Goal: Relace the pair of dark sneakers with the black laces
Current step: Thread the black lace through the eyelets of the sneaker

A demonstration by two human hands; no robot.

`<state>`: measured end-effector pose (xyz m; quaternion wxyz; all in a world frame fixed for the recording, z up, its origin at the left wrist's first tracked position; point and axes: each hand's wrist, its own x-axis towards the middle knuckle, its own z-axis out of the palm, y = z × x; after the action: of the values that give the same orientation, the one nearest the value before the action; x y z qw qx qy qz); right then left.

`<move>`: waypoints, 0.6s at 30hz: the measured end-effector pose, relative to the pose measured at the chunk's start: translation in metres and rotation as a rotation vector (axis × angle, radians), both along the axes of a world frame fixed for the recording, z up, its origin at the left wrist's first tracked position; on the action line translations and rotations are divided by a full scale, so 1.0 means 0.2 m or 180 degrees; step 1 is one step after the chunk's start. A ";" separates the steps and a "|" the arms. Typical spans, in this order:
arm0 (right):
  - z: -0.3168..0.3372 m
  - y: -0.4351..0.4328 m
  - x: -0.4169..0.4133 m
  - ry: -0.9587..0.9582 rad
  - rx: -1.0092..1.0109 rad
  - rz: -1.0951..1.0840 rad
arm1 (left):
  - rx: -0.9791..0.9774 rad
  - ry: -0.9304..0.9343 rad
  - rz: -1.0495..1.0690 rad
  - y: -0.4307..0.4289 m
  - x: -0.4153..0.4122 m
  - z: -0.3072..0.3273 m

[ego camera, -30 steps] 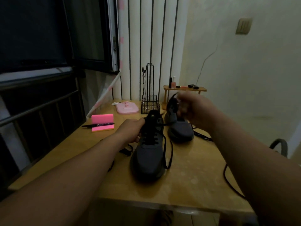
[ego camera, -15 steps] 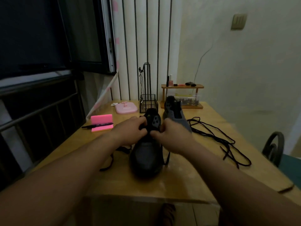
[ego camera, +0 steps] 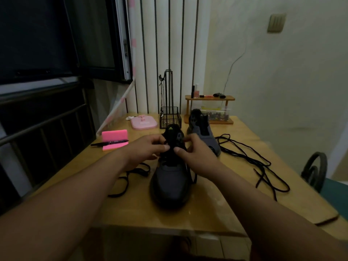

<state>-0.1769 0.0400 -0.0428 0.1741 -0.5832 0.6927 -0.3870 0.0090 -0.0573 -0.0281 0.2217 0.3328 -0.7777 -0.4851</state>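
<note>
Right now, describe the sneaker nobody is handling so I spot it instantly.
On the wooden table, look just before the small wooden shelf at the back. The far sneaker sits there; unlike the near sneaker, nobody holds it, and a loose lace sprawls beside it.

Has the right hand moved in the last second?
Yes. The right hand came down from in front of the wooden shelf to the near sneaker.
</note>
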 end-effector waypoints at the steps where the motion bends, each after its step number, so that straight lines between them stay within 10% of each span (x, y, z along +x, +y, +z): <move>1: 0.02 -0.02 -0.01 0.0201 -0.0158 0.0035 | -0.0108 -0.0093 -0.0027 0.00 -0.01 0.01; 5: 0.15 -0.09 -0.06 0.0457 0.0193 0.0505 | -0.0687 -0.0435 0.0002 0.00 -0.05 0.04; 14: 0.40 -0.14 -0.14 -0.1425 -0.0225 0.0154 | -0.0714 -0.0340 0.0336 0.03 -0.08 0.05; 18: 0.27 -0.08 -0.05 -0.0311 -0.0552 -0.0100 | -0.1019 -0.0695 0.0019 0.02 -0.07 0.07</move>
<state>-0.1874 0.0246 0.0120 0.1505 -0.5656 0.6563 -0.4762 -0.0045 -0.0530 -0.0132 0.1876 0.3462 -0.8633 -0.3155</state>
